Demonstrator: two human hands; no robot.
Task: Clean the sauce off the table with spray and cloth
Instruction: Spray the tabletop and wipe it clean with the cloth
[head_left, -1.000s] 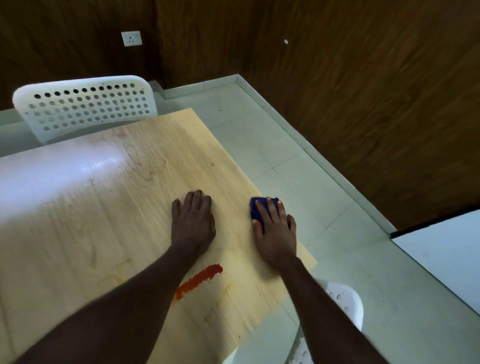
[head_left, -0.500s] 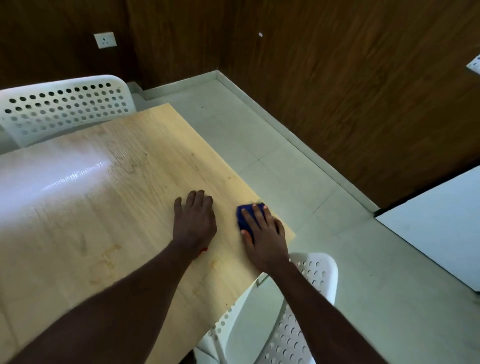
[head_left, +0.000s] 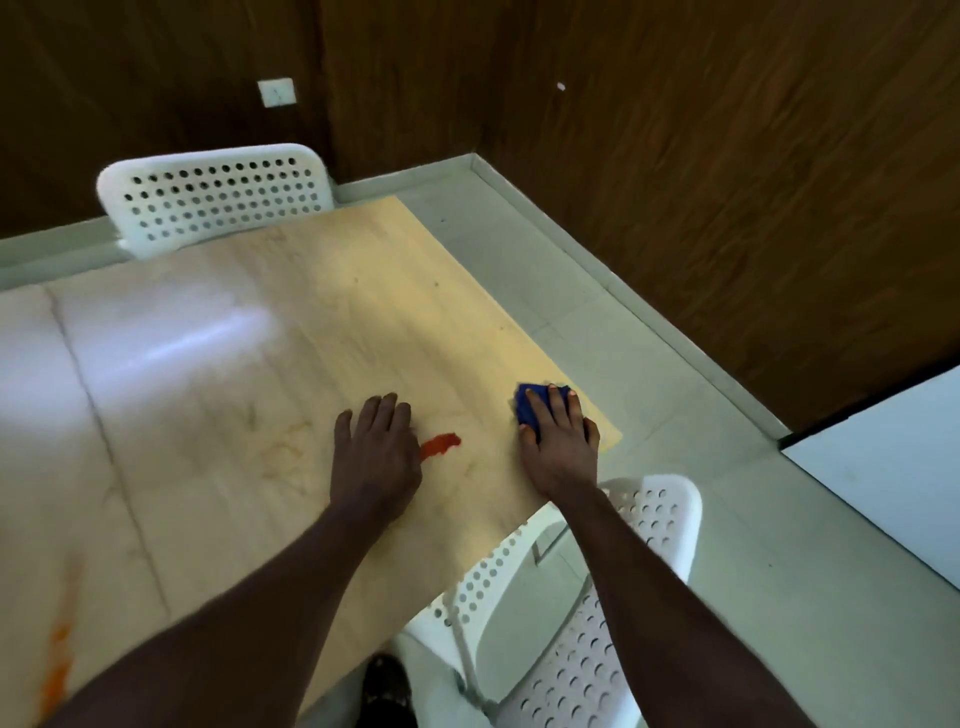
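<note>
Near the right-hand corner of the wooden table (head_left: 260, 364), the head view shows the right hand (head_left: 558, 447) lying flat on a folded blue cloth (head_left: 529, 404). Its fingers (head_left: 556, 410) are straight and close together and press down on the cloth, with the thumb alongside the cloth's left edge. That flat palm looks suited to sliding the cloth, not lifting it.

The left hand (head_left: 376, 452) rests palm-down on the bare wood, fingers straight and nearly together, thumb spread out to the left. It holds nothing and probably serves as a brace while the person leans over the table.

Between the two hands lies the red sauce streak (head_left: 441, 444). Its left end touches or slips under the left hand's edge, while the cloth sits apart from it to the right. A fainter orange smear (head_left: 57, 670) shows at the near left of the table, with pale stains further in.

No spray bottle is in view. The wiping has not yet reached the streak, and a leftward sweep of the cloth seems the likely next step.

One white perforated chair (head_left: 218, 195) stands at the far side, and another chair (head_left: 597, 597) is below the near corner.
</note>
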